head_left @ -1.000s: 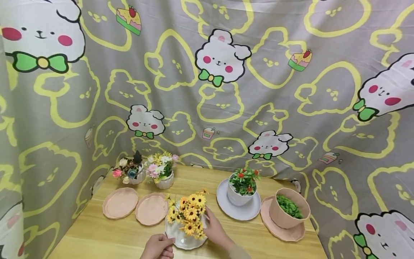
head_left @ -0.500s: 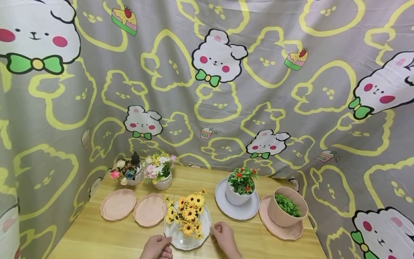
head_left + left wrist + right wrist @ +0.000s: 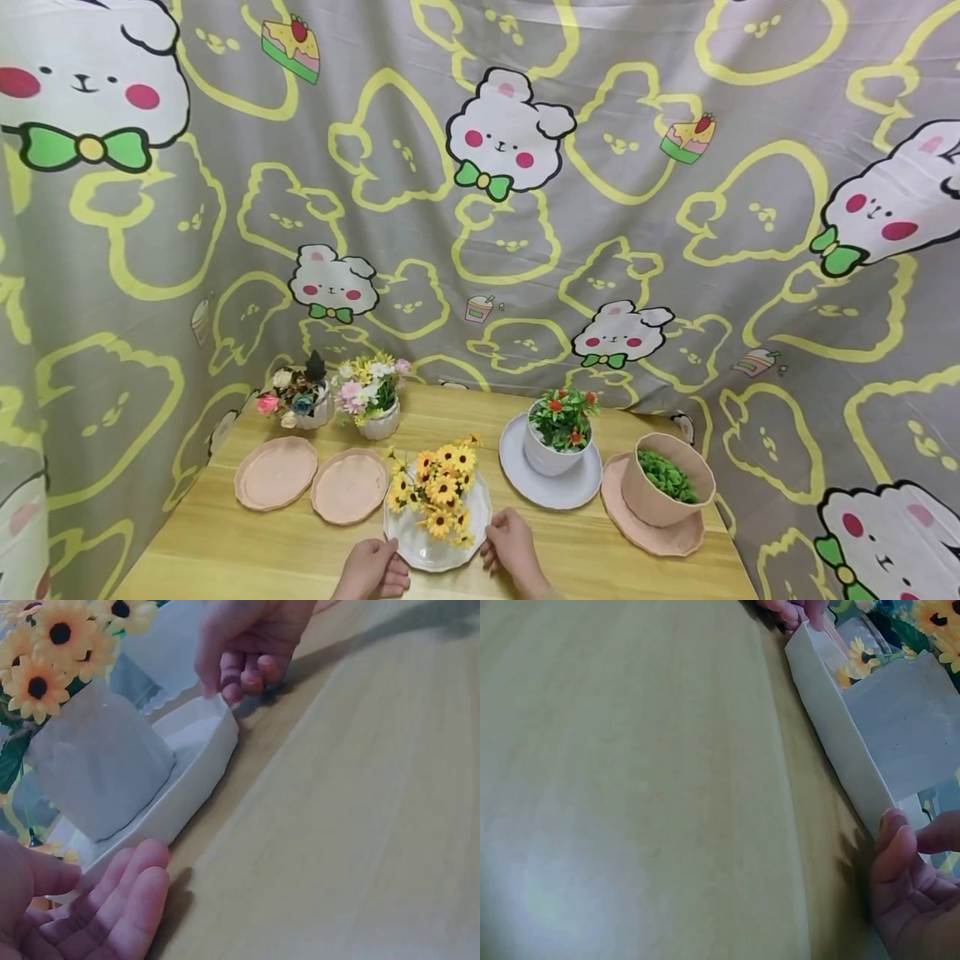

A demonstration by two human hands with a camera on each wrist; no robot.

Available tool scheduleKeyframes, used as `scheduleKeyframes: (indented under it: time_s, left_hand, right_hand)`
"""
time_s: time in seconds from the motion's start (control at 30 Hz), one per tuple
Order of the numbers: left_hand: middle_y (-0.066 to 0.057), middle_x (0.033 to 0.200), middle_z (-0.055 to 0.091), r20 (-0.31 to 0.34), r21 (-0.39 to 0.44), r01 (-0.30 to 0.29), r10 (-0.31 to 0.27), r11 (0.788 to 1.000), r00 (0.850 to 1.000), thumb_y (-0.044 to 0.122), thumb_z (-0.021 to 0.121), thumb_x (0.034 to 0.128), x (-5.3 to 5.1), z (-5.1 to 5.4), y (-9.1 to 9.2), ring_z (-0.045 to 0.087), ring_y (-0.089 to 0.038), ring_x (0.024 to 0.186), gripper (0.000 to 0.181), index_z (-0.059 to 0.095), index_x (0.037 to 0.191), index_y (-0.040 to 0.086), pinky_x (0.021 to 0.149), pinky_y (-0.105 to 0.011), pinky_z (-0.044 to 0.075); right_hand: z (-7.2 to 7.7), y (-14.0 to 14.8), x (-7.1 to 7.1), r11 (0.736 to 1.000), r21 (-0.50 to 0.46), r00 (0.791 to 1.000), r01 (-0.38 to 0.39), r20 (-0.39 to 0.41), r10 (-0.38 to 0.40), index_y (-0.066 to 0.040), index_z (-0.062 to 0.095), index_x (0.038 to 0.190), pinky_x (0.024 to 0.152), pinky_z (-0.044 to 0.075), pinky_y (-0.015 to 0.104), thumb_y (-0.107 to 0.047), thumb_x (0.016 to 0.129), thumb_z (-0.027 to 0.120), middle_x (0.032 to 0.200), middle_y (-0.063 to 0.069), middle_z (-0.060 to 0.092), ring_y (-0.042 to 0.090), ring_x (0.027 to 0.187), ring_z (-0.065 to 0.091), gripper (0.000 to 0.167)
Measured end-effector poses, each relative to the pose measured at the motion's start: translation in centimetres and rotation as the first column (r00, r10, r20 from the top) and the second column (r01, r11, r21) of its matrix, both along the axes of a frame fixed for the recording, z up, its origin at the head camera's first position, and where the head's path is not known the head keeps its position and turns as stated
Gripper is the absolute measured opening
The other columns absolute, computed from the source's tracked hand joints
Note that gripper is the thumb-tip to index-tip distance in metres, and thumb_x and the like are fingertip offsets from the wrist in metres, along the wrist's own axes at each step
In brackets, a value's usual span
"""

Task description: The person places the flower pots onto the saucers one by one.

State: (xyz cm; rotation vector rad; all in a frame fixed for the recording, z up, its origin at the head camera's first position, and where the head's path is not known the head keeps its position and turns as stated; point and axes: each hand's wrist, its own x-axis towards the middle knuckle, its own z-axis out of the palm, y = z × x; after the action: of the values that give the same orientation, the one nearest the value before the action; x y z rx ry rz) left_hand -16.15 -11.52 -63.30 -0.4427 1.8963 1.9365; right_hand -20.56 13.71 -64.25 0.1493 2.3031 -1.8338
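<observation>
A white plate (image 3: pixel 427 554) with a scalloped rim lies on the table, and a white pot (image 3: pixel 101 761) of yellow-orange flowers (image 3: pixel 442 487) stands upright on it. My left hand (image 3: pixel 371 569) pinches the plate's near left rim between thumb and fingers. At the right rim, my right hand (image 3: pixel 515 550) pinches the edge between thumb and forefinger; the right wrist view shows this hand (image 3: pixel 919 881) at the plate wall (image 3: pixel 840 742). From the head view, the flowers hide most of the pot.
Two pink plates (image 3: pixel 276 473) lie to the left, with two small flower pots (image 3: pixel 378 423) behind them. Rightward, a white pot (image 3: pixel 555 454) stands on a pale plate (image 3: pixel 517 483), and a pink pot (image 3: pixel 660 500) leans on a pink plate (image 3: pixel 660 542). A patterned curtain (image 3: pixel 420 250) hangs behind.
My right hand has come away from beside the flowers, down to the plate's right rim, and now grips it. Between the last two head frames the plate has shifted slightly.
</observation>
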Motion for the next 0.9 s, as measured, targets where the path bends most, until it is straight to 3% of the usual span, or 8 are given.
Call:
scheduleKeyframes:
  time_s: [0.13,0.33,0.63,0.9]
  left_hand:
    - [-0.006,0.067,0.069,-0.051,0.051,-0.069,0.072,0.996,0.996,0.018,0.042,0.1030,-0.8,-0.1,0.7,0.069,-0.013,0.057,0.031,0.049,0.092,-0.009,0.055,-0.028,0.060]
    - [-0.009,0.068,0.069,-0.047,0.115,-0.181,0.187,0.977,0.981,0.018,0.040,0.1037,-2.9,-0.4,1.8,0.071,-0.017,0.060,0.032,0.047,0.100,-0.013,0.060,-0.032,0.062]
    - [-0.012,0.077,0.069,-0.066,0.187,-0.247,0.263,0.951,0.963,0.004,0.044,0.0993,-5.9,-0.2,3.3,0.072,-0.016,0.067,0.033,0.044,0.116,-0.024,0.066,-0.031,0.062]
    - [-0.025,0.083,0.069,-0.111,0.177,-0.320,0.342,0.930,0.933,-0.008,0.052,0.0909,-7.4,0.5,4.9,0.070,-0.015,0.067,0.039,0.041,0.123,-0.026,0.067,-0.030,0.062]
  right_hand:
    - [-0.2,-0.1,-1.0,0.999,-0.045,1.000,0.028,0.011,-0.027,0.003,0.046,0.092,0.038,0.048,0.022,0.004,0.087,0.050,0.058,0.006,0.062,0.007,0.043,0.055,0.006]
    - [-0.1,-0.4,-3.2,0.993,-0.054,0.994,0.108,0.011,-0.108,0.008,0.047,0.094,0.040,0.051,0.024,0.003,0.089,0.047,0.059,0.005,0.060,0.008,0.044,0.055,0.008]
    - [0.5,-1.3,-5.9,0.969,-0.039,0.970,0.242,-0.001,-0.243,0.004,0.047,0.088,0.043,0.056,0.032,0.001,0.090,0.044,0.058,0.010,0.061,0.011,0.041,0.058,0.004]
    - [0.6,-2.6,-7.7,0.947,-0.013,0.945,0.322,-0.057,-0.323,0.006,0.049,0.089,0.043,0.057,0.036,0.001,0.093,0.045,0.063,0.021,0.064,0.016,0.041,0.061,0.008]
